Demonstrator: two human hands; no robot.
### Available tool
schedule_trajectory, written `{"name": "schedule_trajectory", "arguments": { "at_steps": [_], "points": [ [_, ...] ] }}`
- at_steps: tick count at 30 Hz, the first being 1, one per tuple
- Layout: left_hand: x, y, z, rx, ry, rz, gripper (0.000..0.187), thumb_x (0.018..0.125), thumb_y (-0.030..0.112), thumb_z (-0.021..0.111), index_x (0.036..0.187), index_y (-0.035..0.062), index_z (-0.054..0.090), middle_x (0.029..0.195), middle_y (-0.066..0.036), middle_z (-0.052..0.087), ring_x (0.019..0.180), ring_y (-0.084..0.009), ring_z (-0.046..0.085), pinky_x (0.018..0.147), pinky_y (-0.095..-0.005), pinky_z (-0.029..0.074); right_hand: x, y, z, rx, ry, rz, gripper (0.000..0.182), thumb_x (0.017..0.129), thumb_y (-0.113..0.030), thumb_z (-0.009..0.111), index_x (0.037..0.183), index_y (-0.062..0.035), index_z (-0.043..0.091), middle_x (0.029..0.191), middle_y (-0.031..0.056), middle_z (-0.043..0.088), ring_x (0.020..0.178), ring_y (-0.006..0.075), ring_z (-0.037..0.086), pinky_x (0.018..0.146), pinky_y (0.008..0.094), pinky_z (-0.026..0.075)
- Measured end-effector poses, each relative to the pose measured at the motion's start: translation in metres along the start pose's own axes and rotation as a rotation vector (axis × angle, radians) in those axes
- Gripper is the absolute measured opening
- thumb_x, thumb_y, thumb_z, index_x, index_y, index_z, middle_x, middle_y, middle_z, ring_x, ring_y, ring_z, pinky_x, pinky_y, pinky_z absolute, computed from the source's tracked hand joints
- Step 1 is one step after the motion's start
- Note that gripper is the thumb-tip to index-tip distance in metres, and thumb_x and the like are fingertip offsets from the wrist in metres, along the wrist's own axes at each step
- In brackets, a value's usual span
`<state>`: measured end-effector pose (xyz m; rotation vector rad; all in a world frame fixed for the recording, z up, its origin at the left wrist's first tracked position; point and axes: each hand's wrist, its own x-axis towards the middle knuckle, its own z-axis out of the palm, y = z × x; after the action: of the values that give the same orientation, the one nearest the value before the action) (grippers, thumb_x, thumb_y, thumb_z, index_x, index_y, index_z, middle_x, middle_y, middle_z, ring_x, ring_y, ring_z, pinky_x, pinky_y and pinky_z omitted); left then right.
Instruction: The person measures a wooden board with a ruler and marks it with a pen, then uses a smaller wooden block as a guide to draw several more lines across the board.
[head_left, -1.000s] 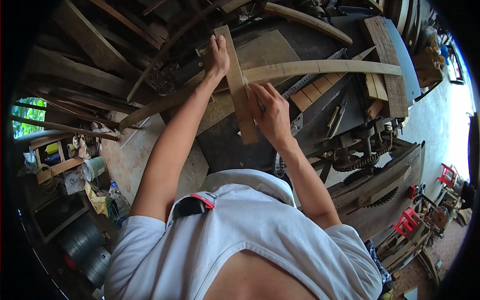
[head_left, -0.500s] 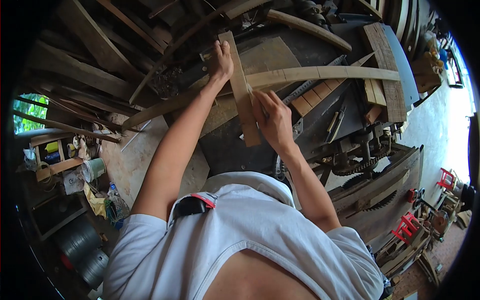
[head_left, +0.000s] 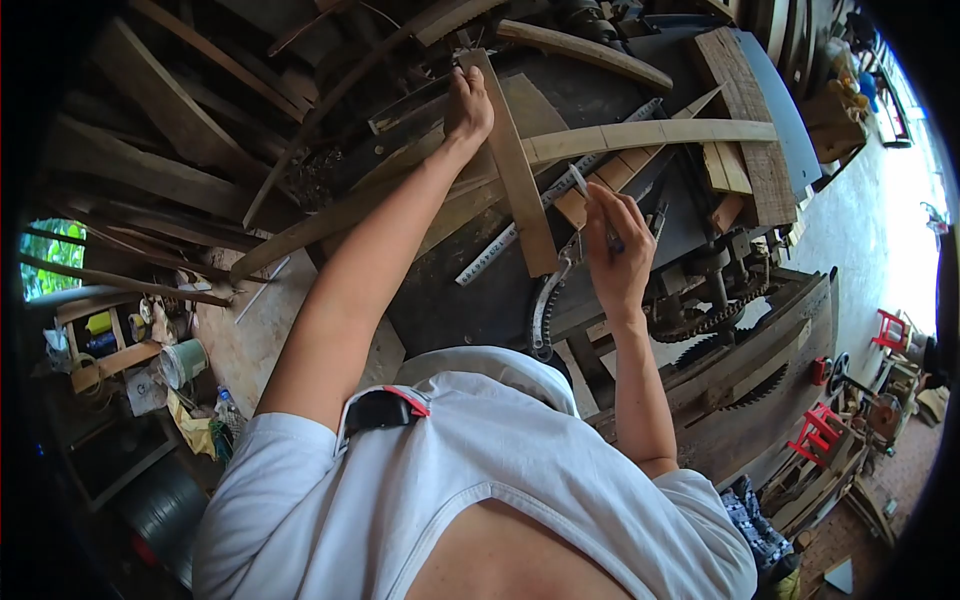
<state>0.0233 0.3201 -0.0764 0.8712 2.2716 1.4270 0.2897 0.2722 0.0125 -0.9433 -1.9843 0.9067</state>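
A flat wooden board lies across a long curved wooden strip. My left hand grips the far part of the board at its left edge. To the right of the board, my right hand is closed around a slim pen, its pale end pointing up and left, apart from the board. Thin dark lines cross the curved strip. Beneath the board and strip runs a steel ruler, partly covered. A shorter wood piece with crosswise lines lies just beyond my right hand.
The dark worktop carries a thick rough plank at the right. Below its right side are a chain and a toothed circular blade. Long timbers lean at the left. Red stools stand far right.
My right hand has drawn back from the board's edge toward the right, and the pen now shows. My left hand keeps its hold on the board. The view has shifted slightly.
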Motion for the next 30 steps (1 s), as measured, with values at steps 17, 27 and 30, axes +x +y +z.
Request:
{"name": "schedule_trajectory", "arguments": {
  "at_steps": [17,27,30],
  "points": [
    [0.011,-0.02,0.023,0.064,-0.024,-0.019,0.074,0.104,0.05,0.024,0.147,-0.0108,0.025,0.15,-0.033,0.031,0.14,-0.0423,0.034,0.114,-0.0418,0.03,0.021,0.016,0.007,0.176,-0.089,0.018,0.023,0.086,0.0,0.062,0.108,-0.0003,0.068,0.094,0.0144,0.067,0.082,0.0312,0.068,0.074,0.0343,0.054],
    [0.001,0.004,0.015,0.104,-0.007,-0.026,0.071,0.105,0.047,0.027,0.144,-0.0125,0.028,0.147,-0.035,0.035,0.137,-0.0441,0.037,0.113,-0.0429,0.033,0.037,0.033,0.033,0.195,-0.094,0.001,0.02,0.088,-0.003,0.062,0.107,0.0006,0.068,0.094,0.016,0.066,0.081,0.0338,0.066,0.073,0.0371,0.052],
    [-0.005,0.014,0.01,0.089,-0.01,-0.054,0.07,0.105,0.046,0.027,0.143,-0.0131,0.028,0.146,-0.036,0.036,0.136,-0.0441,0.038,0.112,-0.0425,0.033,0.029,0.029,0.022,0.166,-0.138,0.005,0.021,0.088,-0.003,0.062,0.108,0.0006,0.067,0.094,0.0158,0.066,0.08,0.0339,0.066,0.072,0.0371,0.052]
  ]
}}
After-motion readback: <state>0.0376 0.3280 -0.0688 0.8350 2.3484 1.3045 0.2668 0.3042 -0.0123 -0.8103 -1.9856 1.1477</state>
